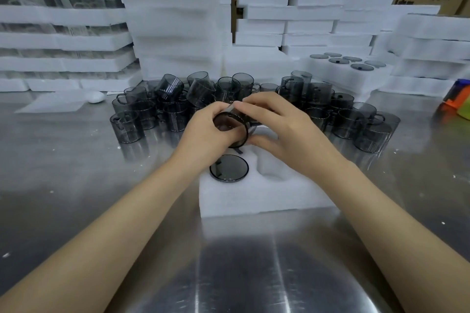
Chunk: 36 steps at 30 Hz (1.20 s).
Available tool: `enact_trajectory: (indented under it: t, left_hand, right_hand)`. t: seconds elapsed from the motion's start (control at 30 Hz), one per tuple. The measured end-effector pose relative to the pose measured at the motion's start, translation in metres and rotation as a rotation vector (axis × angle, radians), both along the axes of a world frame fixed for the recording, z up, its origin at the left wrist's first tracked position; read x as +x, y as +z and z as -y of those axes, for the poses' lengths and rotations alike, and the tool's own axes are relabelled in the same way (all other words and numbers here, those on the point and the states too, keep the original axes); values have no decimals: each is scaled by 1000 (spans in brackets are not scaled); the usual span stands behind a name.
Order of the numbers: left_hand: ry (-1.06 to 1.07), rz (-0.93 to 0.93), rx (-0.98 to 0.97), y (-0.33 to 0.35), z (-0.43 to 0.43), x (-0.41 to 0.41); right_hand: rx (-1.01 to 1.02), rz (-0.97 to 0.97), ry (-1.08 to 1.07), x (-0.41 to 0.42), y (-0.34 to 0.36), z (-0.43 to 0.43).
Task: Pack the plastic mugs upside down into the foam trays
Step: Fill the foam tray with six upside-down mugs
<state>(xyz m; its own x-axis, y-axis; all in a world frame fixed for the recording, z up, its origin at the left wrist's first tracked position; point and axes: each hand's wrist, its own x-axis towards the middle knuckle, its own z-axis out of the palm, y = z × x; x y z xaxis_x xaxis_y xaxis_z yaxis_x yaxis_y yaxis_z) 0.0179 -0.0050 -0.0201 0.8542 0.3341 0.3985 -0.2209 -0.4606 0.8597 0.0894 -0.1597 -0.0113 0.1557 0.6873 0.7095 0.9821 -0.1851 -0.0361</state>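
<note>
Head view: left hand [203, 132] and right hand [287, 129] grip one mug [229, 125], partly hiding the foam tray [254, 195]

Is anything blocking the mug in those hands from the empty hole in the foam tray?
Nothing visible. The held mug, gripped by left hand and right hand, hangs above the foam tray; the empty pocket beside the packed mug lies open.

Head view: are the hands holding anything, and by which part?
Both hold one grey mug by its side wall, the left hand gripping from the left, the right hand from the right.
</note>
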Motion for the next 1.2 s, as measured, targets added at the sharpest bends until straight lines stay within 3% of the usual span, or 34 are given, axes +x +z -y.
enact_trajectory:
  t: [0.17,0.37,0.7,0.9,1.07,1.13,1.2]
  left_hand:
    - [5,-23,-29,3,0,0]
    - [-73,-105,-193,8,-2,-1]
    - [65,-19,-115,3,11,2]
    - [131,29,-96,5,15,-2]
    - [246,193,-273,10,0,-6]
    - [321,135,-228,11,-17,-6]
    - [420,30,-15,8,-32,-8]
  right_hand:
    - [15,69,12,1,-1,-1]
    - [7,119,37,4,-4,-2]
    - [-50,250,-57,5,-3,-6]
    - [74,-37,-121,12,-9,-3]
    - [212,-272,-169,24,-12,4]
    - [255,-332,-145,25,-12,5]
    - [248,-313,-111,22,-13,3]
